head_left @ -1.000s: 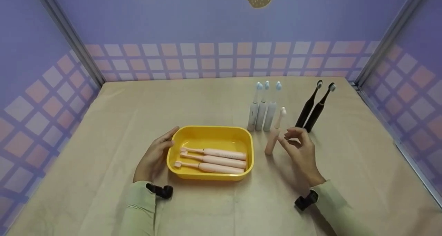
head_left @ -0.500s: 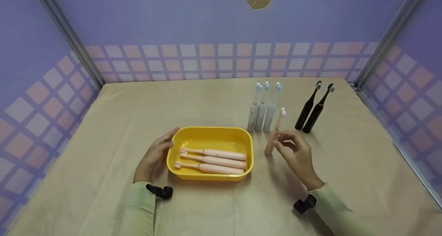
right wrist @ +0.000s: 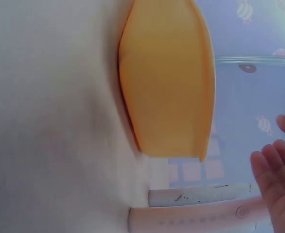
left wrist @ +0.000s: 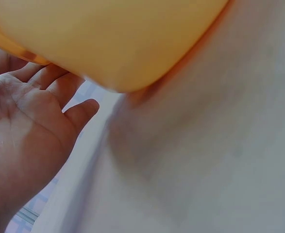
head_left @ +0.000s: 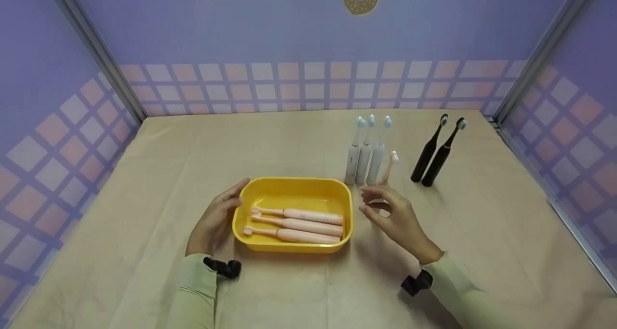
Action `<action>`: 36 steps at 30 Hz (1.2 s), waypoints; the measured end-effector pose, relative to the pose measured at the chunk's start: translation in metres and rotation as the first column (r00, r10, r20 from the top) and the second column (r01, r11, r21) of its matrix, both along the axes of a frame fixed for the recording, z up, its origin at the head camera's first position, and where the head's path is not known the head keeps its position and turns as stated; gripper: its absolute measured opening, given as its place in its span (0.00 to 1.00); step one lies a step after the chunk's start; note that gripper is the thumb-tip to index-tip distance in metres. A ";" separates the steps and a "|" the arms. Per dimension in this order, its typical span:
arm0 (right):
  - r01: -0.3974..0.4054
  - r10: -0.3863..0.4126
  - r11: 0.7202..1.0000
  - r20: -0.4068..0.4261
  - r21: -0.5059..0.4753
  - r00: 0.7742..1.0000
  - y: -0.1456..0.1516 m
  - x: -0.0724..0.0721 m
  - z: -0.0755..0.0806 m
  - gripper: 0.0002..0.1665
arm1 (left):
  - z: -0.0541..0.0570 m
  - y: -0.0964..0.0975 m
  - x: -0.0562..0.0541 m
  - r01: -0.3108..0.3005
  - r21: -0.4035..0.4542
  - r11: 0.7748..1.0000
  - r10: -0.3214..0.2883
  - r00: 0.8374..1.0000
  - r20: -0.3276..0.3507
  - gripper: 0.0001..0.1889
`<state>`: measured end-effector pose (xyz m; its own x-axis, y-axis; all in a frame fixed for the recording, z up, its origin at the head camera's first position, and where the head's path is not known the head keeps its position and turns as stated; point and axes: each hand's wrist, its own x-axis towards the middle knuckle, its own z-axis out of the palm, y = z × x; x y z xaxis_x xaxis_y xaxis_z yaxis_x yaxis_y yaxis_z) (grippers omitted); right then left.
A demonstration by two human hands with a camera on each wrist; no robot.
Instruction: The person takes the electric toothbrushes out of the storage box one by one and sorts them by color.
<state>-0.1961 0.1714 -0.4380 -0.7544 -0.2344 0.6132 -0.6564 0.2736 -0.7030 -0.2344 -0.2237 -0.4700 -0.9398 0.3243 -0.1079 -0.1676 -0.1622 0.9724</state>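
My left hand [head_left: 218, 218] holds the left end of a yellow plastic tub [head_left: 293, 248], thumb at its rim and fingers along the outside. Three pink electric toothbrushes [head_left: 308, 226] lie side by side in the tub, heads to the left. My right hand [head_left: 397, 219] hovers just right of the tub, holding nothing, with fingers and thumb loosely bent and apart. Behind it a pink electric toothbrush [head_left: 389, 167] stands upright; the hand hides its handle in the head view. The right wrist view shows that pink handle [right wrist: 191, 219] beside the fingers.
Three white electric toothbrushes [head_left: 365, 163] stand upright in a row behind the right hand. Farther right stand two black electric toothbrushes [head_left: 436, 155]. A beige cloth [head_left: 217, 146] covers the table, with patterned walls [head_left: 313, 35] around it.
My right hand has moved left, from beside the standing pink toothbrush to in front of it, nearer the tub. That toothbrush stays in place, as do the left hand and the tub.
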 end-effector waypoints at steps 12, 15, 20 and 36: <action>-0.169 0.134 0.972 0.204 0.163 0.970 -0.015 -0.010 0.017 0.23 | -0.001 0.000 -0.001 0.011 0.013 1.000 -0.011 1.000 0.014 0.31; -0.204 0.158 0.959 0.227 0.198 0.961 -0.018 -0.013 0.020 0.23 | -0.001 0.000 -0.002 0.006 -0.002 1.000 -0.006 1.000 0.001 0.31; -0.243 0.180 0.931 0.234 0.273 0.955 -0.024 -0.017 0.026 0.24 | -0.001 0.000 -0.003 0.000 -0.027 1.000 -0.001 1.000 -0.018 0.31; -0.276 0.091 0.752 0.321 0.599 0.943 -0.055 -0.024 0.057 0.24 | 0.000 -0.002 -0.001 0.029 -0.032 0.999 -0.029 0.999 -0.024 0.30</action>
<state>-0.2198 0.1169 -0.3807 -0.7610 -0.6452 0.0678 -0.5632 0.6050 -0.5629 -0.2352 -0.2256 -0.4700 -0.9325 0.3482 -0.0955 -0.1478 -0.1270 0.9808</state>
